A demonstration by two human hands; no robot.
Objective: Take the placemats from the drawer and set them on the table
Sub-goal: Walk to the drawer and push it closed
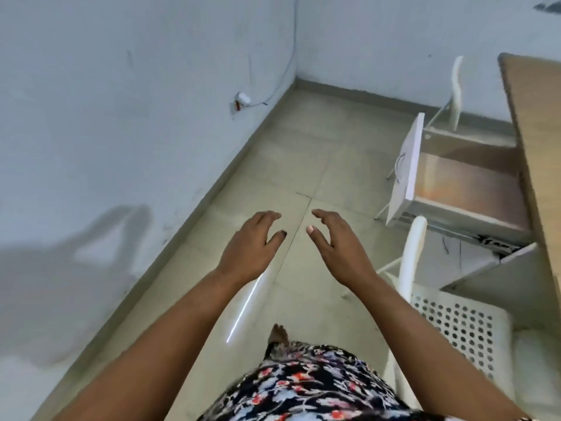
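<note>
Evidently between grasps, the left hand and right hand hover over the floor, each grip spread and empty, the pulled-out drawer beneath the counter edge showing no placemats (its bottom looks bare).

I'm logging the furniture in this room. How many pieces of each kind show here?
Table: 1
Open drawer: 1
White chairs: 2, a near chair with a perforated seat and a far chair beyond the drawer
Total: 4
</note>
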